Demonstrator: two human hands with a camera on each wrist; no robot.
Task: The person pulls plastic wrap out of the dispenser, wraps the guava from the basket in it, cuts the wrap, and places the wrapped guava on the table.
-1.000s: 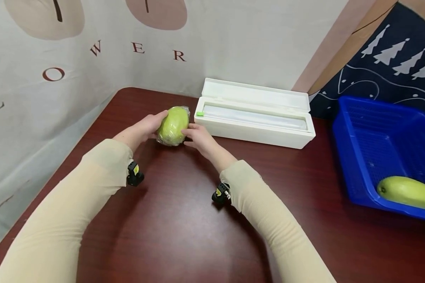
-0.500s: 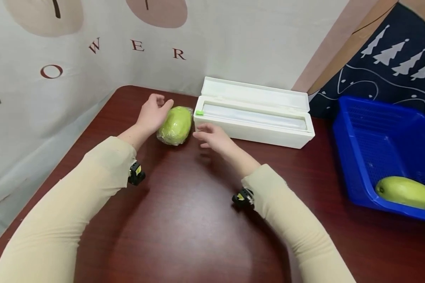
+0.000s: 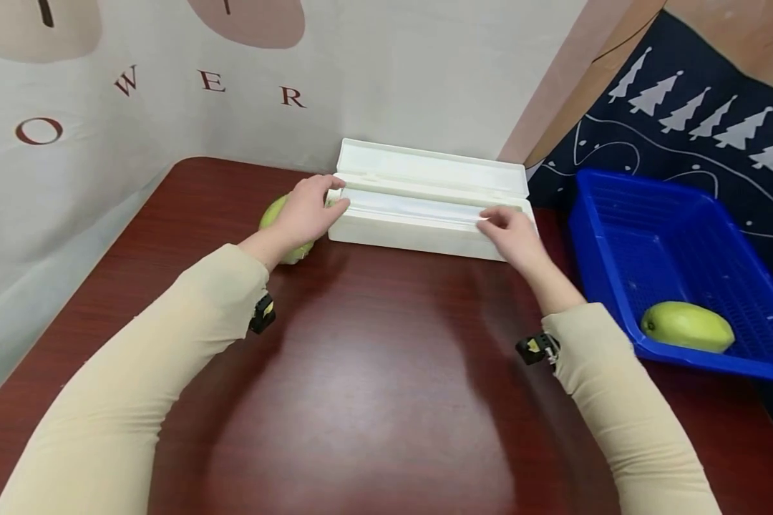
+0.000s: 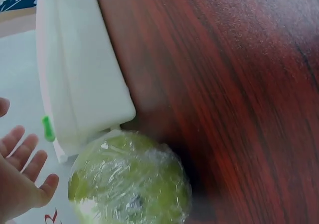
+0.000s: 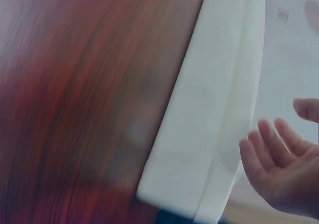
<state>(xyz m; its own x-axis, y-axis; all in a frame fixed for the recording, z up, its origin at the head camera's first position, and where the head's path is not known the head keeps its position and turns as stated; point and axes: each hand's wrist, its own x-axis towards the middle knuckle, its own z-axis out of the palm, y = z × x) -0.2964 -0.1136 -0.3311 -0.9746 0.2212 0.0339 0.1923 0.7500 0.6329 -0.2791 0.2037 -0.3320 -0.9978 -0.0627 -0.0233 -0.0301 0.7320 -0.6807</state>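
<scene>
A white cling film box (image 3: 419, 239) stands at the back of the table with its lid (image 3: 431, 166) raised and the clear film (image 3: 412, 206) showing inside. My left hand (image 3: 304, 211) is over the box's left end, fingers spread and loosely bent. At the right end, my right hand (image 3: 512, 234) has its fingertips close over the film opening. Neither hand grips anything. Partly hidden behind the left hand is a green oval fruit (image 3: 272, 213); the left wrist view shows its wrinkled clear wrapping (image 4: 132, 179). A green slider (image 4: 48, 129) sits on the box edge.
To the right, a blue plastic basket (image 3: 608, 265) contains another green oval fruit (image 3: 686, 327), with no wrapping visible. Behind the table (image 3: 373, 357) hang a pale printed cloth (image 3: 412, 71) and a dark cloth with white trees (image 3: 618, 136).
Both hands have let go of the wrapped fruit and moved right, to opposite ends of the cling film box. The head view has turned slightly right.
</scene>
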